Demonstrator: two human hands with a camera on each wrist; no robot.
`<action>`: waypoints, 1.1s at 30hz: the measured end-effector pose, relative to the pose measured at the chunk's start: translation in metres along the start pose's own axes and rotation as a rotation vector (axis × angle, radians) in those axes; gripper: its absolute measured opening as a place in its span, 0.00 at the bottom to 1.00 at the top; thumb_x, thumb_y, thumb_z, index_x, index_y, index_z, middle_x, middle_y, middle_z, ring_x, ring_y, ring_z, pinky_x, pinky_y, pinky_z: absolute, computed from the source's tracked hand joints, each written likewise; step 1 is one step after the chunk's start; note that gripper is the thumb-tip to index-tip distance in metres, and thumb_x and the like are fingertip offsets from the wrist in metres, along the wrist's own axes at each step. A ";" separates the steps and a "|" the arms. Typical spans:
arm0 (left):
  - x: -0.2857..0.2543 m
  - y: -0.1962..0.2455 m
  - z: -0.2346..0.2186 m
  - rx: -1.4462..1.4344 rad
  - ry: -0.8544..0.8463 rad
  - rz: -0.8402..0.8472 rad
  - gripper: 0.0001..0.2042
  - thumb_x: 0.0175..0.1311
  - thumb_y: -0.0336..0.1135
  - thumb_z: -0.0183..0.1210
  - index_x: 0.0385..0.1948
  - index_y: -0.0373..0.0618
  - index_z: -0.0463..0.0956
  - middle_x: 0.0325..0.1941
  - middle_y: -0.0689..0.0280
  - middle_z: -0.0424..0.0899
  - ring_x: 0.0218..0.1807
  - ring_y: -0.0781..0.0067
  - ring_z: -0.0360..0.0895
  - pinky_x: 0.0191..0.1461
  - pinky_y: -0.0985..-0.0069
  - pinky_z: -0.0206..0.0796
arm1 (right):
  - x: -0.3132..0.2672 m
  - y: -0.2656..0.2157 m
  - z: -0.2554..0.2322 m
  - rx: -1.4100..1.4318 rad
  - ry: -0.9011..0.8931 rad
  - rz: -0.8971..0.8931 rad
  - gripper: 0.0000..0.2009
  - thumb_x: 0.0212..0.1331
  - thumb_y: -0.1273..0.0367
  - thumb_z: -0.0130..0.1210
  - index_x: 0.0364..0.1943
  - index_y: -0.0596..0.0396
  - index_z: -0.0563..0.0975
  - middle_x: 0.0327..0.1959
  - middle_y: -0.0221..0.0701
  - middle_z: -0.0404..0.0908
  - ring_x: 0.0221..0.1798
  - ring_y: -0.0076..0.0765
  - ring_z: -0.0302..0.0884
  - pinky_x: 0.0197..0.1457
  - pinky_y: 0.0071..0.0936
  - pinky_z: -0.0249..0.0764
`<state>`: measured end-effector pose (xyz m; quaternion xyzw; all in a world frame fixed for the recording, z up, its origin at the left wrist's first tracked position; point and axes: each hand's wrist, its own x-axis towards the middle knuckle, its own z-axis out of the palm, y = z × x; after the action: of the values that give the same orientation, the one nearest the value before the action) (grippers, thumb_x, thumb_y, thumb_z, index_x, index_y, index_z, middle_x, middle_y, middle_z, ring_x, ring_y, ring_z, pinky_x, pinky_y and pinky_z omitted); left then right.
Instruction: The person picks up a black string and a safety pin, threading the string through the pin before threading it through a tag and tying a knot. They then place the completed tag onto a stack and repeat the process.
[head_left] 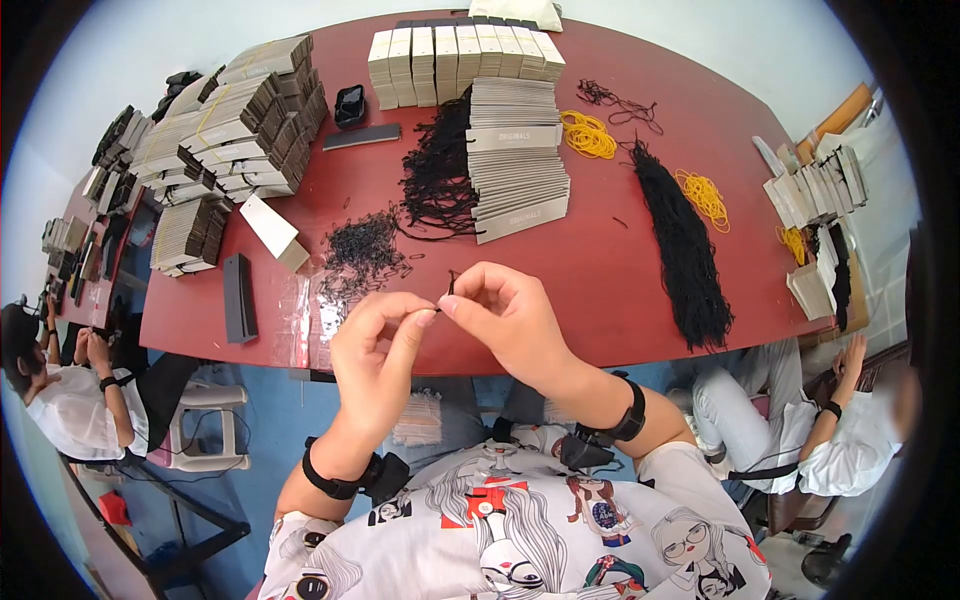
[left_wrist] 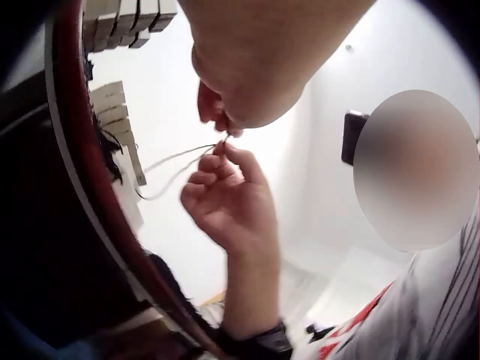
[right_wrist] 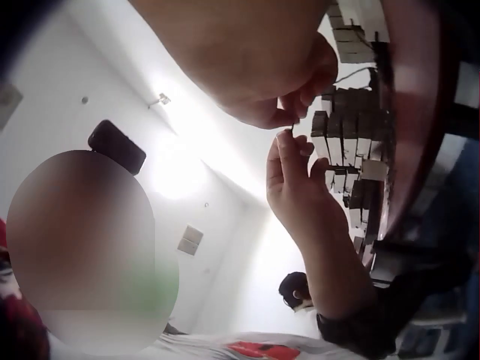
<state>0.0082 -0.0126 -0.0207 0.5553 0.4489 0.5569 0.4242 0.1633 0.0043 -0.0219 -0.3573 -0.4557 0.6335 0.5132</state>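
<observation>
a: where's the black string [head_left: 449,287]?
b: just off the desk [head_left: 600,270]'s near edge, in front of you.
a: and your hands?
b: your left hand [head_left: 375,350] and right hand [head_left: 505,315] both pinch it, fingertips nearly touching.

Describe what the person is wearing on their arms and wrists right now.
Both forearms are bare. The left hand and right hand wear no gloves. Each wrist carries a black strap with a small black camera unit on it. The short sleeves belong to a white shirt printed with cartoon figures.
</observation>
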 end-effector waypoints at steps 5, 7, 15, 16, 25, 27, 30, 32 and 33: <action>0.013 -0.002 -0.012 0.609 -0.103 0.806 0.07 0.46 0.24 0.62 0.29 0.39 0.75 0.44 0.56 0.79 0.38 0.58 0.76 0.45 0.67 0.68 | -0.004 -0.016 0.004 -0.589 0.008 -0.246 0.05 0.48 0.72 0.56 0.26 0.59 0.72 0.22 0.31 0.71 0.23 0.23 0.69 0.27 0.22 0.67; 0.020 -0.005 -0.014 0.553 -0.158 0.790 0.07 0.47 0.24 0.61 0.29 0.40 0.75 0.46 0.54 0.78 0.41 0.58 0.76 0.46 0.67 0.68 | -0.004 -0.023 0.003 -0.624 -0.058 -0.195 0.05 0.47 0.72 0.56 0.25 0.59 0.72 0.22 0.32 0.71 0.23 0.26 0.70 0.27 0.23 0.67; 0.014 -0.029 -0.010 0.357 -0.256 0.684 0.09 0.52 0.21 0.57 0.34 0.41 0.71 0.33 0.59 0.73 0.35 0.60 0.71 0.36 0.71 0.66 | -0.003 -0.033 0.004 -0.834 -0.155 -0.209 0.06 0.44 0.71 0.55 0.25 0.57 0.73 0.22 0.34 0.72 0.24 0.35 0.73 0.29 0.30 0.69; 0.013 -0.030 -0.009 0.357 -0.255 0.686 0.09 0.52 0.21 0.57 0.34 0.41 0.71 0.33 0.59 0.73 0.35 0.60 0.71 0.36 0.71 0.66 | -0.003 -0.032 0.003 -0.849 -0.152 -0.241 0.05 0.45 0.73 0.55 0.25 0.58 0.72 0.22 0.31 0.70 0.23 0.28 0.70 0.27 0.25 0.67; 0.011 -0.031 0.006 0.634 -0.036 0.803 0.13 0.46 0.21 0.59 0.35 0.42 0.70 0.31 0.60 0.72 0.30 0.61 0.72 0.32 0.69 0.66 | 0.001 -0.029 -0.003 -0.983 -0.115 -0.418 0.04 0.43 0.74 0.55 0.24 0.58 0.71 0.21 0.30 0.68 0.21 0.27 0.67 0.25 0.24 0.64; 0.013 -0.029 0.006 0.748 0.003 0.927 0.15 0.43 0.21 0.59 0.35 0.42 0.70 0.30 0.61 0.72 0.30 0.60 0.72 0.29 0.70 0.66 | 0.001 -0.028 -0.003 -1.001 -0.111 -0.439 0.04 0.43 0.74 0.54 0.24 0.58 0.71 0.20 0.31 0.68 0.21 0.29 0.67 0.25 0.25 0.64; 0.013 -0.030 0.007 0.715 0.005 0.901 0.10 0.50 0.22 0.58 0.34 0.42 0.69 0.28 0.62 0.71 0.26 0.68 0.72 0.27 0.74 0.64 | 0.001 -0.026 -0.003 -1.006 -0.101 -0.451 0.04 0.43 0.74 0.55 0.23 0.57 0.71 0.20 0.31 0.68 0.21 0.30 0.67 0.25 0.26 0.65; 0.004 -0.028 0.009 0.441 -0.056 0.539 0.07 0.54 0.24 0.56 0.34 0.42 0.69 0.27 0.64 0.70 0.24 0.73 0.70 0.24 0.77 0.63 | 0.001 -0.026 -0.002 -1.080 -0.087 -0.573 0.05 0.42 0.72 0.56 0.22 0.55 0.71 0.20 0.31 0.70 0.25 0.38 0.70 0.31 0.31 0.66; 0.000 -0.026 0.010 0.163 -0.112 0.179 0.05 0.59 0.25 0.54 0.33 0.42 0.68 0.27 0.66 0.70 0.21 0.79 0.68 0.22 0.80 0.62 | 0.003 -0.024 -0.004 -1.079 -0.091 -0.573 0.05 0.42 0.72 0.56 0.22 0.55 0.71 0.20 0.31 0.70 0.25 0.38 0.70 0.31 0.31 0.66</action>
<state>0.0171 -0.0062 -0.0461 0.6560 0.4172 0.5223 0.3505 0.1738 0.0092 -0.0005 -0.4027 -0.8116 0.1648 0.3898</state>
